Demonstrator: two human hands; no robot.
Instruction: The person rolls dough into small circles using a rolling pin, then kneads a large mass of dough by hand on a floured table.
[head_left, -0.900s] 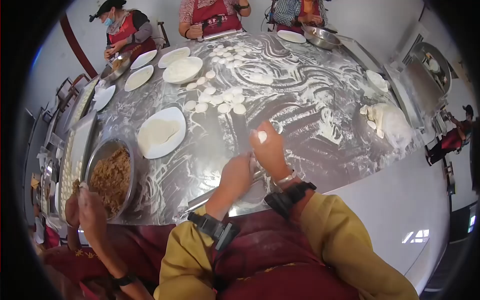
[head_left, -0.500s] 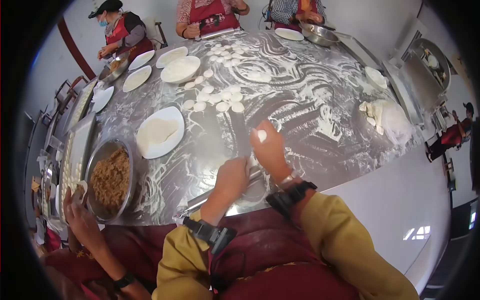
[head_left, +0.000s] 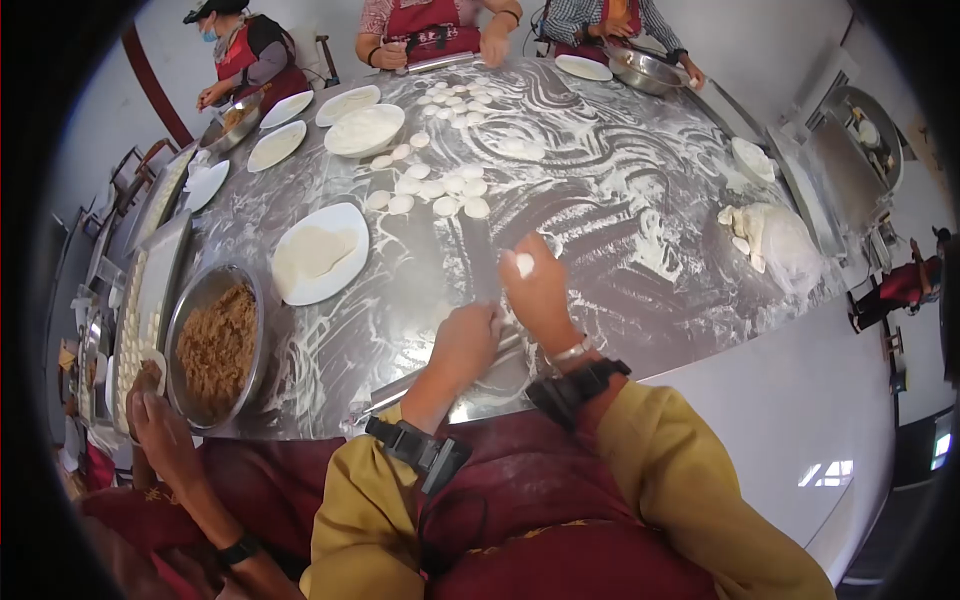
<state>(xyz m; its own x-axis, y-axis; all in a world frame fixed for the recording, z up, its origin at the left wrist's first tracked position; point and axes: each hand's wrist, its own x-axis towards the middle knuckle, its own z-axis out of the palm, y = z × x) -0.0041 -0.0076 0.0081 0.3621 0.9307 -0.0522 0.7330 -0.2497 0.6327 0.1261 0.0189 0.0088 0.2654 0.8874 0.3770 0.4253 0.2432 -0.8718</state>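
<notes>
My right hand (head_left: pixel 538 298) is closed above the floured table, and a small white piece of dough (head_left: pixel 524 264) shows between its fingers. Close by on the left, my left hand (head_left: pixel 465 345) has its fingers curled inward; what they hold, if anything, is hidden. A metal rod that looks like a rolling pin (head_left: pixel 396 392) lies near the table's front edge, partly covered by my left hand and wrist. Beyond my hands lie several round dough pieces (head_left: pixel 445 206). A white plate (head_left: pixel 345 276) with flat dough wrappers (head_left: pixel 312 254) stands to the left.
A metal bowl of brown filling (head_left: pixel 215 350) stands at the left, beside a co-worker's hand (head_left: pixel 162 425) holding a wrapper. A tray (head_left: pixel 160 285) holds rows of small dumplings. Large dough (head_left: pixel 770 245) under plastic sits right. Co-workers work at the far side.
My hands stay nearly in place. The neighbour's hand at left has shifted slightly. Across the table, one co-worker's hand has lowered toward the table, and another's has reached right past a bowl.
</notes>
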